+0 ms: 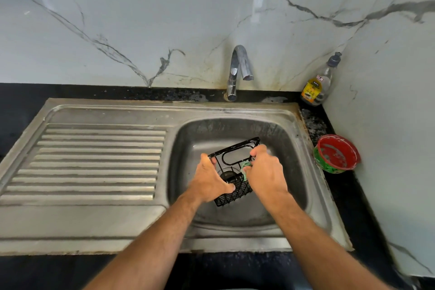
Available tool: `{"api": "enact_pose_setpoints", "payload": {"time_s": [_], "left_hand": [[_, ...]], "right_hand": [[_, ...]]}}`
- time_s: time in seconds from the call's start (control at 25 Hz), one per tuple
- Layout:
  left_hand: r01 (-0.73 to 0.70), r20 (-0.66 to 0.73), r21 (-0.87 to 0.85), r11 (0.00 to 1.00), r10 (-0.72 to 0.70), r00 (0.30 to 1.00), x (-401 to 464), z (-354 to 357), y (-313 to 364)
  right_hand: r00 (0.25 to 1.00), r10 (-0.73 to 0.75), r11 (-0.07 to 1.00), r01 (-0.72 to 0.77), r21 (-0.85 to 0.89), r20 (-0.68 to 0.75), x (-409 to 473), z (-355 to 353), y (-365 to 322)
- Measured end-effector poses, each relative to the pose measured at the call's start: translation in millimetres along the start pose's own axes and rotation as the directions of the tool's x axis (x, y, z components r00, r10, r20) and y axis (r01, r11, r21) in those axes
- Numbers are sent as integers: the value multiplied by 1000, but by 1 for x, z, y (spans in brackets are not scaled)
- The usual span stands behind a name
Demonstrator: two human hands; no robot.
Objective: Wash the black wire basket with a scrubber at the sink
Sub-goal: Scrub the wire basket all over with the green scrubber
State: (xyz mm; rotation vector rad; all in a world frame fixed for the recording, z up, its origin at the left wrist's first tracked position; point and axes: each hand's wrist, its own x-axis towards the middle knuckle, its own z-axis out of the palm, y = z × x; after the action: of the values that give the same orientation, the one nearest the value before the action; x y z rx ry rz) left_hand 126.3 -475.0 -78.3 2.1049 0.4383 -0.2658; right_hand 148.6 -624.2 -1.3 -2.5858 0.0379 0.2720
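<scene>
Hands: 2 | left point(210, 179) grips 1 basket point(231, 176) | right point(264, 172) seemingly pinches 1 scrubber point(244, 168)

A black speckled stone counter point(21, 110) runs along the marble wall in front of me, and a steel sink unit point(113, 223) is set into it, ribbed draining board to my left, basin to my right. The chrome tap point(236, 73) rises from the counter strip behind the basin. In the far right corner a clear bottle of dish liquid point(317, 85) with a yellow label stands on the counter. Nearer, just beside the sink's right rim, a red and green tub point(336, 154) sits tilted against the wall.
</scene>
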Motion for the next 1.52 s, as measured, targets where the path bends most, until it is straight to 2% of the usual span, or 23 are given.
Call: {"api": "enact_pose_setpoints", "payload": {"time_s": [0.12, 0.24, 0.32, 0.4, 0.48, 0.72, 0.88, 0.96, 1.04, 1.12, 1.24, 1.4, 1.52], "left_hand": [[-7, 17, -22, 1000, 7, 1000, 1, -1, 0], [-30, 40, -51, 998, 32, 999, 5, -6, -2], [-24, 38, -47, 999, 26, 999, 8, -6, -2], [-20, 28, -45, 999, 22, 999, 7, -6, 0], [-25, 20, -51, 998, 26, 999, 6, -7, 2], [-22, -39, -22, 1000, 21, 999, -1, -4, 5], [-1, -70, -48, 999, -3, 998, -5, 4, 1], [9, -93, -58, 998, -15, 996, -5, 7, 1], [6, -112, -62, 998, -13, 994, -5, 8, 1], [3, -124, -60, 998, -10, 992, -6, 10, 1], [12, -131, -54, 998, -19, 991, -7, 12, 2], [-22, -144, -8, 1000, 20, 989, -9, 19, 2], [-27, -178, 12, 1000, 28, 984, -10, 22, 2]], "right_hand": [[993, 117, 988, -115, 107, -12, 6, -3, -3], [954, 292, 874, -237, 425, -69, -1, -4, 2], [949, 255, 857, -133, 498, -186, -12, 1, 3], [974, 120, 890, -20, 456, -190, -18, 7, -3], [995, 28, 937, 5, 349, -92, -11, 10, -9], [999, -32, 999, 32, 13, 34, 4, 6, -14], [999, 34, 989, -33, 144, 0, 4, -2, 9], [999, -29, 982, 32, 184, -22, 3, -2, 10], [993, -114, 984, 109, 144, 22, 1, 4, 6], [989, -138, 987, 133, 85, 47, 1, 8, 2], [974, -224, 964, 225, -139, 21, -2, 11, 5], [963, -270, 963, 270, 7, 9, -16, 17, 11], [961, -265, 963, 267, -18, 74, -18, 17, 7]]}}
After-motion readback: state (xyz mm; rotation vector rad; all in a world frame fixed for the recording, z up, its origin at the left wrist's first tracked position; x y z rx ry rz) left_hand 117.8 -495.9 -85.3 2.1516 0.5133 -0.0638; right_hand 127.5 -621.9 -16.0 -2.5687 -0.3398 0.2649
